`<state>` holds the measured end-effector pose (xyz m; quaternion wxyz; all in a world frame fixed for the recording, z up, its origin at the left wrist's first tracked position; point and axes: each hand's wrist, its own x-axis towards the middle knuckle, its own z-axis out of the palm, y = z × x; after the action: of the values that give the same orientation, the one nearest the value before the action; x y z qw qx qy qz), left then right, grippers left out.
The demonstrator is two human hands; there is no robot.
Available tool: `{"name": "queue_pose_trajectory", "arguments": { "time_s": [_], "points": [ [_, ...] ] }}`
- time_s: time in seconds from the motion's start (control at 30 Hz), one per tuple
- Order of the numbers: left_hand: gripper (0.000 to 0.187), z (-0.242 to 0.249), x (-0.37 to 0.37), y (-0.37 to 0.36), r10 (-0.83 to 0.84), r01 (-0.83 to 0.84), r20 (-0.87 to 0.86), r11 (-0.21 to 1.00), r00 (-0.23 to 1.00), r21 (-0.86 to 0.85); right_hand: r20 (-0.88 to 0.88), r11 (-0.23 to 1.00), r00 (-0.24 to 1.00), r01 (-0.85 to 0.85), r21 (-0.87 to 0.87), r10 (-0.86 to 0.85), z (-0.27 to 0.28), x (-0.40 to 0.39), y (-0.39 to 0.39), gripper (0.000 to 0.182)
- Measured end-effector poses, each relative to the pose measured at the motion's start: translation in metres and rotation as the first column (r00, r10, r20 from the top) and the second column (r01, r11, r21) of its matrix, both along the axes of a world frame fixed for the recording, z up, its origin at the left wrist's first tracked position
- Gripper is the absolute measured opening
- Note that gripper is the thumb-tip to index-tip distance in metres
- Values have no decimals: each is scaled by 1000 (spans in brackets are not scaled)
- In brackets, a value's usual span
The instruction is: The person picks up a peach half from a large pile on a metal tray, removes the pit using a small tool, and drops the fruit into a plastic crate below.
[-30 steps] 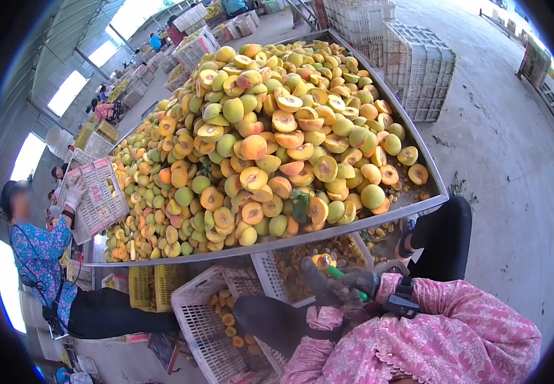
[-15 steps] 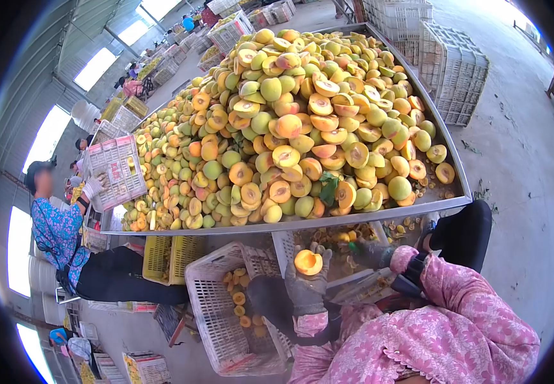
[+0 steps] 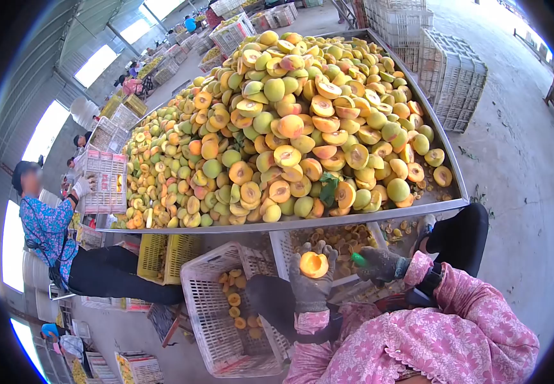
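Observation:
My left hand (image 3: 313,291), in a grey glove, cradles a peach half (image 3: 314,265), cut face up with the pit hollow showing. To its right, my gloved right hand (image 3: 384,265) is closed around a small tool with a green end (image 3: 359,259); the rest of it is hidden in the fist. Both hands are apart, below the metal table's front rim (image 3: 277,227). A large heap of halved peaches (image 3: 283,137) covers the table. Beyond my hands, a white crate (image 3: 347,242) holds brownish scraps or pits. By my left knee, a white crate (image 3: 209,320) contains several peach halves.
A co-worker (image 3: 49,227) at the left holds a white crate (image 3: 105,182) against the table's edge. Two yellow crates (image 3: 181,256) stand under the table. Stacked crates (image 3: 453,77) stand at the right. Other people and crates fill the background left.
My right hand has drawn back toward me from over the scrap crate, so its green-ended tool shows more. The co-worker's crate has shifted left and tilted more upright. My left hand still holds the peach half.

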<state>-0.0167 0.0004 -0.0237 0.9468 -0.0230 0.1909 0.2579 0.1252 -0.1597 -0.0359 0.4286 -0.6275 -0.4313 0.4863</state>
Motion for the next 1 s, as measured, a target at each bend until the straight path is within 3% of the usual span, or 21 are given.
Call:
{"name": "queue_pose_trajectory", "arguments": {
  "time_s": [0.03, 0.07, 0.1, 0.17, 0.2, 0.33, 0.5, 0.57, 0.6, 0.63, 0.7, 0.83, 0.9, 0.93, 0.97, 1.0],
  "points": [
    [43, 2, 1, -3, -13, 13, -3, 1000, 1000, 24, 197, 999, 980, 0, 52, -10, 8, -4, 1, 28],
    [42, 2, 3, -5, -26, 26, -5, 998, 1000, 49, 581, 889, 799, -144, 436, -155, -21, -8, 6, 35],
    [42, 2, 5, -7, -30, 30, -4, 998, 1000, 48, 582, 889, 798, -142, 435, -157, -22, -14, 5, 35],
    [41, 0, 9, -10, -50, 54, -41, 992, 998, 110, 274, 977, 961, -82, 198, 25, -22, -24, 12, 42],
    [41, -1, 10, -12, -50, 54, -41, 992, 998, 110, 506, 985, 847, -170, -33, 164, 10, -25, 18, 41],
    [42, -5, 12, -17, -66, 81, -92, 983, 994, 167, 605, 980, 778, -196, -23, 170, -2, -31, 21, 43],
    [40, -3, 18, -22, -29, 42, -83, 986, 996, 159, 497, 993, 860, -100, -59, 116, -7, -37, 26, 49],
    [38, -8, 19, -23, 13, -1, -88, 990, 996, 143, 618, 980, 785, -82, 179, -47, 4, -43, 16, 54],
    [36, -7, 20, -25, 47, -32, -96, 988, 994, 151, 657, 988, 753, -128, 85, 41, -95, -42, 29, 55],
    [35, -7, 23, -27, 88, -72, -98, 986, 991, 153, 650, 981, 757, -165, 98, 62, -79, -45, 32, 55],
    [34, -17, 28, -26, 117, -100, -97, 981, 988, 163, 531, 982, 842, -169, 85, 99, -16, -42, 23, 42],
    [35, -16, 27, -25, 98, -86, -90, 988, 991, 125, 522, 974, 836, -224, 37, 172, -2, -39, 18, 39],
    [35, -14, 23, -20, -50, 50, -18, 999, 999, 6, 142, 979, 969, -204, 10, 201, 40, -34, 19, 33],
    [37, -17, 21, -11, -74, 89, 128, 989, 989, -117, -359, 972, 904, -207, 110, 233, 51, -36, 21, 30],
    [37, -9, 17, -7, -73, 89, 133, 989, 988, -119, -355, 972, 905, -208, 106, 233, 47, -33, 20, 30],
    [37, 4, 11, -1, 8, 2, 89, 994, 996, -106, -555, 978, 808, -205, 48, 197, 36, -28, 14, 32]
  ]
}}
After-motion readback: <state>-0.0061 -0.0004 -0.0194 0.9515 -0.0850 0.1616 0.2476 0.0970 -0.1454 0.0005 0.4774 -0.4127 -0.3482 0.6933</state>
